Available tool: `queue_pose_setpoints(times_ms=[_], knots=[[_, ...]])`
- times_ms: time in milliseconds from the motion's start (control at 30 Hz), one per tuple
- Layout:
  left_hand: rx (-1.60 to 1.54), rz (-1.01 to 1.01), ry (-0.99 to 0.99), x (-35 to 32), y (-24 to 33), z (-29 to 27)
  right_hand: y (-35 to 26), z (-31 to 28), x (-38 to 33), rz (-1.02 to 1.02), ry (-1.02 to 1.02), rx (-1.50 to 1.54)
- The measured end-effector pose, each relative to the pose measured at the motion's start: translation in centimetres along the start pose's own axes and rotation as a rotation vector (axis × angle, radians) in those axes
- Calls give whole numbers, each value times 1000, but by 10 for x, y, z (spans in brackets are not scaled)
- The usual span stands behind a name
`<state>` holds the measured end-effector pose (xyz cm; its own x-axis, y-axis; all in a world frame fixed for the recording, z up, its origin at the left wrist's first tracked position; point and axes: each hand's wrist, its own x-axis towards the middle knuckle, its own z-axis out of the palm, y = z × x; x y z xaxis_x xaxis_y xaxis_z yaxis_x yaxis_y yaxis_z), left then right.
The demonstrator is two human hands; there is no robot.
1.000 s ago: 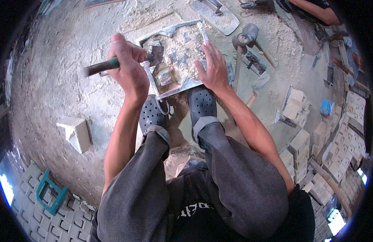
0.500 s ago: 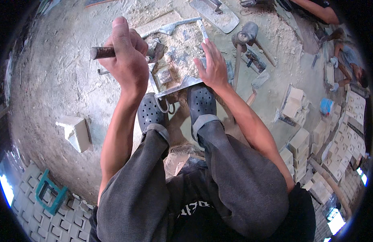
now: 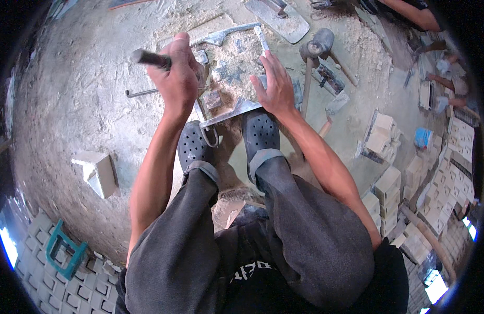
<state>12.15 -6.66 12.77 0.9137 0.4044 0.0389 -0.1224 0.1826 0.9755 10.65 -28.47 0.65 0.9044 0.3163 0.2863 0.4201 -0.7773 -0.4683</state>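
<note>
My left hand (image 3: 179, 78) is closed around the dark round handle (image 3: 152, 58) of a tool whose other end is mostly hidden behind the fingers. It hovers over the left side of a four-sided metal frame (image 3: 234, 114) filled with pale crumbly sand (image 3: 247, 55). My right hand (image 3: 276, 86) lies at the frame's right side, thumb and fingers stretched out, with nothing gripped in it. Inside the frame, a grey star-shaped piece (image 3: 230, 74) shows through the sand. A small squarish block (image 3: 213, 99) sits near the frame's near left corner.
Two mallets (image 3: 311, 51) and a flat trowel (image 3: 284, 21) lie right of and beyond the frame. A bent metal rod (image 3: 142, 93) sticks out left. Pale moulded blocks (image 3: 383, 136) stand at right, a white block (image 3: 97, 172) at left. Another person works at far right.
My left hand has come down and slightly right, and the handle now tilts differently. More of the star-shaped piece shows. My right hand has hardly moved.
</note>
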Motion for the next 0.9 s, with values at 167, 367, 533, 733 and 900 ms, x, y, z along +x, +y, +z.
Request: queue_pose_setpoints(times_ms=[167, 367, 533, 733, 900], knots=[[134, -9, -120, -13, -33, -15, -2, 1, 3, -9, 1, -2], [332, -13, -287, -17, -29, -22, 5, 2, 0, -1, 10, 0], [260, 101, -325, -20, -30, -34, -4, 2, 4, -2, 14, 28], [24, 6, -250, -22, -21, -35, 4, 1, 0, -2, 20, 11], [250, 118, -276, -15, -59, -58, -10, 2, 8, -8, 22, 25]])
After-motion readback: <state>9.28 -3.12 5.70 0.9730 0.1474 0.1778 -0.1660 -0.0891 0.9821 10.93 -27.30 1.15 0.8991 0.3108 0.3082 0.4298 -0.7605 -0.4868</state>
